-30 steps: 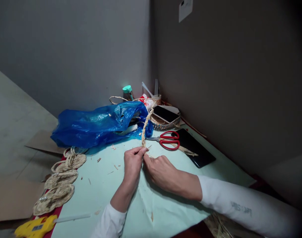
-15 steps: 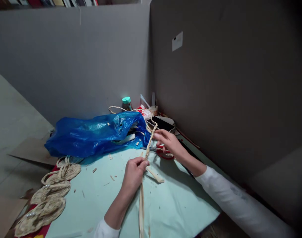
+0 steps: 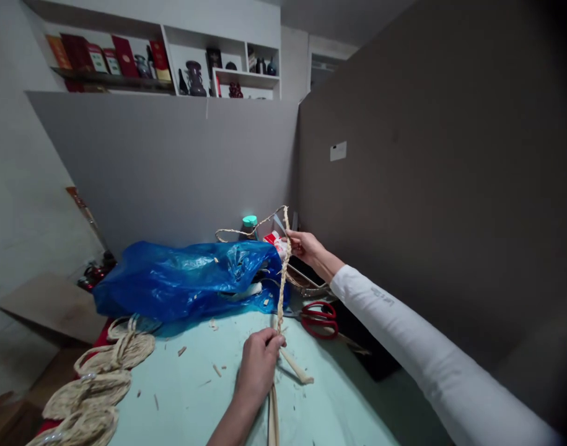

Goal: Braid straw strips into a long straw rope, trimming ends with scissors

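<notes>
A pale braided straw cord [image 3: 283,285] runs upright between my two hands. My left hand [image 3: 261,359] pinches its lower end, where loose flat strands [image 3: 272,412] hang down toward me and one short strand [image 3: 296,367] sticks out to the right. Higher up, my right hand [image 3: 306,246] has its fingers closed on the braid. Beyond that hand the cord bends over and trails left in a loop above a blue plastic bag [image 3: 181,275]. Red-handled scissors [image 3: 318,319] lie to the right of the braid, their blades partly hidden by it.
Several woven straw sandals [image 3: 90,390] line the table's left edge. Straw scraps [image 3: 217,370] dot the pale green tabletop [image 3: 194,415]. Behind the bag stands a jar with a turquoise lid [image 3: 250,221]. Grey partitions [image 3: 194,167] close off the back and right.
My right hand has moved up and away along the braid, showing a longer stretch of it. The camera view has tilted up, bringing the shelves into sight. My left hand still grips the lower end.
</notes>
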Tool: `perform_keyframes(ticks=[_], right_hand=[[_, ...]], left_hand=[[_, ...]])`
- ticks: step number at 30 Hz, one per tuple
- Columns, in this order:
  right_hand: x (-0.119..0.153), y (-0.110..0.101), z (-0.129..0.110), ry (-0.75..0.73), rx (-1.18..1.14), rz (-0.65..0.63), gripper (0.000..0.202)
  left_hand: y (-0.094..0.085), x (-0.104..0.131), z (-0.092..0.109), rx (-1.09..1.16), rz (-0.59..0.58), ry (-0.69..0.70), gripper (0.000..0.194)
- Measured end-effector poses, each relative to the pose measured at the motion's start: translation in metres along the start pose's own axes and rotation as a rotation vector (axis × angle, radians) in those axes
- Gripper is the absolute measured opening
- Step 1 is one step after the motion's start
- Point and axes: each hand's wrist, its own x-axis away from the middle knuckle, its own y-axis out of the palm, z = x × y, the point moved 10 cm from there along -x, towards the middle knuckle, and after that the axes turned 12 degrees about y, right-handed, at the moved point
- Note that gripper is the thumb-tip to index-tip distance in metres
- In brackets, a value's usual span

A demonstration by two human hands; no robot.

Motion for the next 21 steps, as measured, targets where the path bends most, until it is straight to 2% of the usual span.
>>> perform_keyframes(ticks=[3,5,8,11,16,21], right_hand=[[-0.004,0.016,-0.042,-0.095,0.039,-0.018,0.020],[0.000,0.035,-0.072,-0.152,0.072,-0.077,0.015],[0.012,0.078,-0.105,-0.202,0.145,-0.186,0.010],[0.026,0.129,-0.127,-0.278,0.238,-0.285,0.010],[0.059,0.189,-0.177,-0.563,0.252,-0.238,0.010],[0.094,0.238,-0.219,-0.678,0.406,-0.294,0.012]], left_hand=[[0.000,0.000,-0.008,-0.004,0.024,-0.031,0.023],[-0.002,-0.002,-0.011,0.009,0.052,-0.040,0.023],[-0.012,-0.006,-0.011,0.055,0.121,-0.029,0.025],[-0.021,-0.009,-0.011,0.101,0.182,-0.007,0.025],[-0.026,-0.010,-0.026,0.111,0.250,-0.061,0.020],[-0.032,-0.013,-0.029,0.154,0.295,-0.054,0.023]])
